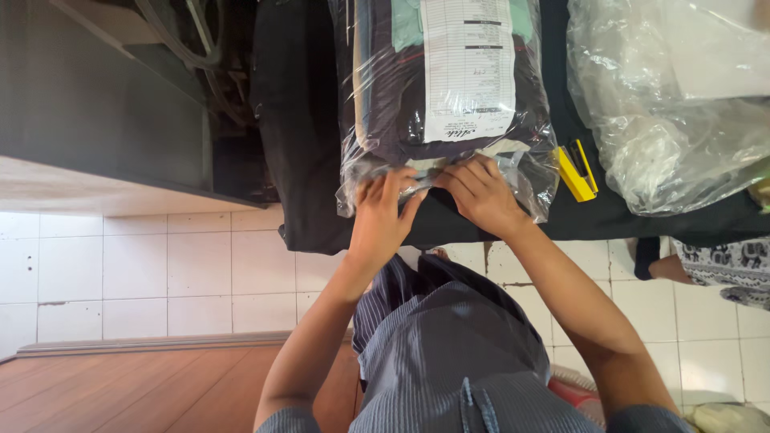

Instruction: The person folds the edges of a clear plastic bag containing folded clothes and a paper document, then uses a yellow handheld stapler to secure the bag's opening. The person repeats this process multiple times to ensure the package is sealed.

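Your fingers (469, 178) pinch the open end of the clear plastic bag (449, 88) of folded dark clothes on the black-draped table (305, 160), both left hand (383, 210) and right hand (481, 195) folding it shut; sealing seems next, and the yellow stapler (577, 170) lies just right of them, another bag (674, 104) beyond.

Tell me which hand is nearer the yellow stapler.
Right. The right hand grips the plastic bag edge just beside the yellow stapler; the left hand sits farther away, on the bag's other side.
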